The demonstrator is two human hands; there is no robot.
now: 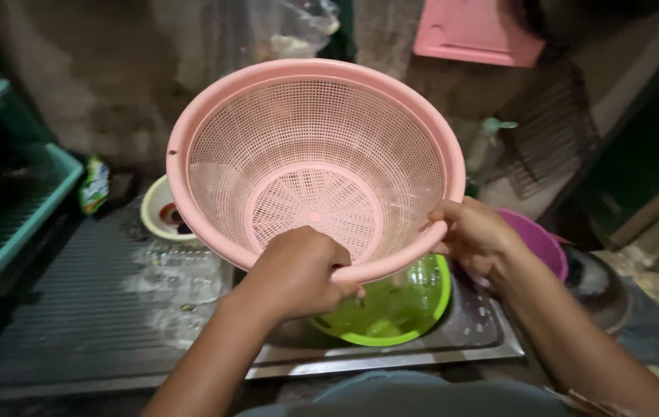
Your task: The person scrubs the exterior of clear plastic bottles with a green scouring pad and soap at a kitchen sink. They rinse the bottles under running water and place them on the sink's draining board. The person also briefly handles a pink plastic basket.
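Note:
I hold a large round pink plastic colander tilted up over a metal sink, its perforated inside facing me. My left hand grips the near rim at the bottom. My right hand grips the rim at the lower right. Below the colander a green plastic bowl sits in the sink.
A ribbed metal draining board lies to the left, with a cream bowl and clear plastic pieces on it. A teal dish rack stands far left. A purple bowl sits right, a pink board hangs above.

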